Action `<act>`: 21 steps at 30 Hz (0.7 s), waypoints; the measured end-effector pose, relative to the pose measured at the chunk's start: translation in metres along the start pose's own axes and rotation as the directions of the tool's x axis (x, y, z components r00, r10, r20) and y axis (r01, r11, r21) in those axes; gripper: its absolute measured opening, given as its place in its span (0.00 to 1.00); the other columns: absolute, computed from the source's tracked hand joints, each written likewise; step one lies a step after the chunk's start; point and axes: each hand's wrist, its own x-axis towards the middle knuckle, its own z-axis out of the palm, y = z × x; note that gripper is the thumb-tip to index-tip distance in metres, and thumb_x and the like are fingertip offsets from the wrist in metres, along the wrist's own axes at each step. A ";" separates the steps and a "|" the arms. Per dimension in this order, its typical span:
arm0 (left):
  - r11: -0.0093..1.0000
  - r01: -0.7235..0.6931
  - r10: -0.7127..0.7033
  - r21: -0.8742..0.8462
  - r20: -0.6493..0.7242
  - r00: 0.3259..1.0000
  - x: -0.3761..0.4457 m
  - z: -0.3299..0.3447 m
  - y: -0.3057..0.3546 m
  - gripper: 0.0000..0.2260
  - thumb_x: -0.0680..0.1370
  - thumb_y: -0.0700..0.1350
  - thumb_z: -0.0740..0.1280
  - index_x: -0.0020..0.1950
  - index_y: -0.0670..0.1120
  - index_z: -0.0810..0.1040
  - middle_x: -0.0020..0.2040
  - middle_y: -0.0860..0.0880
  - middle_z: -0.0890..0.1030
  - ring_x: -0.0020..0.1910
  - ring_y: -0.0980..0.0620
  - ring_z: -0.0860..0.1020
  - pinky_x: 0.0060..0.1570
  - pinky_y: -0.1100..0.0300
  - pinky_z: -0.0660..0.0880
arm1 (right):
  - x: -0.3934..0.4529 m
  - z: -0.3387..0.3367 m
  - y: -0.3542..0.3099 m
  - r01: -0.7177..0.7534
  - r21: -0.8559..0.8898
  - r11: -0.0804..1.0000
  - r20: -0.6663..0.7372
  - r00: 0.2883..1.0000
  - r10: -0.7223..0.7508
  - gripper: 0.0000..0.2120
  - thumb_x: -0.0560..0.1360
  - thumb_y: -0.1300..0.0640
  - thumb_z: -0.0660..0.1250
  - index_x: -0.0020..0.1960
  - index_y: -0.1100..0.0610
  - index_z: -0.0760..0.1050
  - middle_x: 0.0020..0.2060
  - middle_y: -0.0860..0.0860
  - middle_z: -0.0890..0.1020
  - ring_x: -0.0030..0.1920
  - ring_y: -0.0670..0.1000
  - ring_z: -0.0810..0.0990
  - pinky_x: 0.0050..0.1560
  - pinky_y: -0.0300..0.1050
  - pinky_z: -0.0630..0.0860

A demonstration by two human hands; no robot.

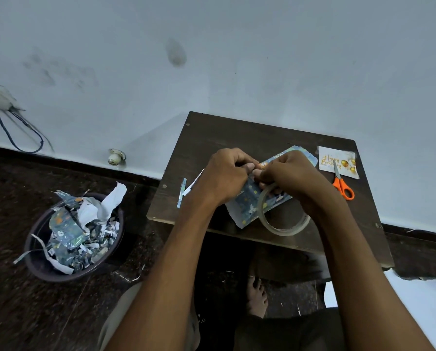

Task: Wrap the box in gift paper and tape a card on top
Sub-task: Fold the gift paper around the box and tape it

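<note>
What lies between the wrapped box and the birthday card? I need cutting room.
In the head view, only bare table separates wrapped box from birthday card; scissors overlap the card.

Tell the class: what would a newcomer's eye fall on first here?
Two hands, left hand and right hand, meet over a blue-wrapped box mid-table, with a clear tape roll at the right wrist. Orange scissors overlap a birthday card far right; a scrap-filled bin stands on the floor left.

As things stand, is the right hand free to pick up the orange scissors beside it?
Probably not right away. The right hand is busy pinching tape at the wrapped box, with the tape roll hanging by its wrist. The scissors lie unobstructed, partly on the card.
</note>
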 end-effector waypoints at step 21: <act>0.995 0.043 -0.032 0.088 -0.134 0.991 -0.003 0.008 0.007 0.09 0.74 0.38 0.75 0.39 0.52 0.82 0.35 0.57 0.83 0.34 0.65 0.80 0.36 0.70 0.76 | -0.003 0.012 -0.010 -0.098 -0.134 0.986 -0.171 0.982 0.075 0.10 0.68 0.56 0.68 0.35 0.61 0.83 0.27 0.52 0.84 0.32 0.53 0.85 0.49 0.55 0.84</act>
